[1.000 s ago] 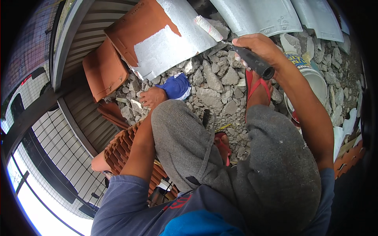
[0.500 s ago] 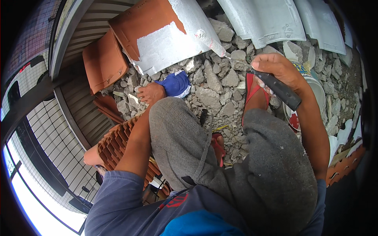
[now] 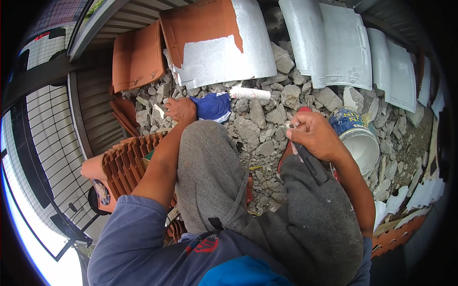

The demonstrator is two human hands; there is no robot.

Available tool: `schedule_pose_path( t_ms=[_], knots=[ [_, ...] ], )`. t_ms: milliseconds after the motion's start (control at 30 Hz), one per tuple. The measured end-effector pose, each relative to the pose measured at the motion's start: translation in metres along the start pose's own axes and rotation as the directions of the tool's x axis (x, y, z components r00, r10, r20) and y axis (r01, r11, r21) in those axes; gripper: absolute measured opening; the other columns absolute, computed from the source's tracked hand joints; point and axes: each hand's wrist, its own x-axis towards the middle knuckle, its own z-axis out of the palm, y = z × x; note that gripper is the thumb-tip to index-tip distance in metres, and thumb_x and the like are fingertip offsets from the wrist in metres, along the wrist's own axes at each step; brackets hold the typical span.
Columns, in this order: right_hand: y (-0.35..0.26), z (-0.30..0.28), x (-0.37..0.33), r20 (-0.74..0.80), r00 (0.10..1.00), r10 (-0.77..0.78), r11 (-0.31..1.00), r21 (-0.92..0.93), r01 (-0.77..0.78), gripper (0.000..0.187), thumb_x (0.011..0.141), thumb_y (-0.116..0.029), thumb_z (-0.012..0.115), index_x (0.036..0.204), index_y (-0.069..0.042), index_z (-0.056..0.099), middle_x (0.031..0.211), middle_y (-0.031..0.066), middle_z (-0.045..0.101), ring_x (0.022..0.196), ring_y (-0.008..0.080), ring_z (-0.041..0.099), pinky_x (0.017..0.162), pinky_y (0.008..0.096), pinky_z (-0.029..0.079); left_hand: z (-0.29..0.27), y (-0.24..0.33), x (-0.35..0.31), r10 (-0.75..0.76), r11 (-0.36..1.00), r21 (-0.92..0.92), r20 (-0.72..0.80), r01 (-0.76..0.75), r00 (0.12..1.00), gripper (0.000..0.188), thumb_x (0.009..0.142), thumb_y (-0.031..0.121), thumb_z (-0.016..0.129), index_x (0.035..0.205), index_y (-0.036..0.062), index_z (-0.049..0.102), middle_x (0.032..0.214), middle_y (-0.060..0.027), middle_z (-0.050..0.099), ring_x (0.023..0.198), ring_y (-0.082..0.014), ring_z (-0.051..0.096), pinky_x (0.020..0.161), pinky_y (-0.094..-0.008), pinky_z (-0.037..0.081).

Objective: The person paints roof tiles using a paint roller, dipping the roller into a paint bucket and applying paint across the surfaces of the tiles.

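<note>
My right hand point(image 3: 315, 136) grips a paint roller by its black handle point(image 3: 312, 167). The roller's white sleeve point(image 3: 250, 93) lies nearly level over the rubble, just below the near edge of a roof tile point(image 3: 214, 59). That tile is white on its right side and lower part, with bare orange at its upper left. My left hand point(image 3: 181, 109) leans on broken concrete, fingers apart and holding nothing visible. Beside its wrist is a crumpled blue and white cloth item point(image 3: 212, 106).
White-coated tiles point(image 3: 329, 43) line the back right, and a bare orange tile point(image 3: 137, 57) lies at the left. A paint bucket point(image 3: 367, 150) tilts in the rubble point(image 3: 257, 117) by my right arm. Stacked orange tiles point(image 3: 129, 162) stand left of my knee, near a metal grille point(image 3: 62, 128).
My right hand has drawn the roller left and nearer to me; its sleeve has swung from slanting across the tile's right edge to nearly level below it. My left hand stays on the rubble.
</note>
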Motion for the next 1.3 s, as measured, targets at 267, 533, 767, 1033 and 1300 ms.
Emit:
schedule_pose_path(
  t_ms=[267,533,767,1033,1300],
  knots=[
    [0.041,0.027,0.010,-0.267,0.896,-0.356,0.881,-0.415,0.226,0.020,0.085,-0.012,0.072,0.078,-0.002,0.055,0.058,0.0122,0.055,0.049,0.0244,0.052,0.053,0.0385,0.040,-0.012,0.012,-0.023,0.028,0.981,-0.194,0.172,0.006,0.985,0.030,0.092,0.029,0.061,0.112,0.0065,0.059,0.120,-0.0176,0.052,0.115,-0.0382,0.053,0.089,-0.0489,0.051],
    [0.030,0.044,0.058,-0.342,0.813,-0.471,0.782,-0.588,0.206,0.021,0.086,-0.008,0.071,0.078,-0.001,0.053,0.053,0.0151,0.053,0.043,0.0290,0.052,0.045,0.0406,0.037,-0.035,0.028,-0.036,-0.099,0.963,-0.224,0.218,0.149,0.971,0.028,0.097,0.032,0.052,0.110,0.0085,0.061,0.118,-0.0171,0.051,0.113,-0.0376,0.052,0.087,-0.0487,0.053],
    [-0.035,0.008,0.147,-0.420,0.716,-0.557,0.698,-0.705,0.130,0.018,0.087,-0.014,0.068,0.084,0.002,0.059,0.065,0.0235,0.063,0.062,0.0430,0.066,0.060,0.0472,0.050,-0.046,0.031,-0.031,-0.080,0.958,-0.243,0.290,0.154,0.954,0.030,0.098,0.032,0.049,0.112,0.0073,0.061,0.120,-0.0189,0.052,0.117,-0.0395,0.052,0.089,-0.0523,0.053],
    [-0.107,-0.019,0.213,-0.414,0.697,-0.586,0.609,-0.792,0.042,0.023,0.085,-0.019,0.065,0.083,0.003,0.060,0.076,0.0260,0.067,0.076,0.0456,0.068,0.072,0.0494,0.052,-0.054,0.029,-0.032,-0.065,0.954,-0.257,0.325,0.154,0.943,0.032,0.098,0.031,0.048,0.113,0.0064,0.060,0.122,-0.0203,0.053,0.116,-0.0407,0.051,0.091,-0.0535,0.051],
    [-0.087,-0.001,0.197,-0.490,0.676,-0.550,0.675,-0.738,0.014,0.029,0.087,-0.025,0.066,0.087,0.003,0.060,0.076,0.0221,0.067,0.071,0.0422,0.064,0.072,0.0474,0.051,-0.052,0.028,-0.029,-0.064,0.959,-0.237,0.345,0.153,0.937,0.032,0.098,0.031,0.047,0.115,0.0066,0.059,0.122,-0.0201,0.053,0.116,-0.0403,0.051,0.092,-0.0538,0.051]
  ],
)
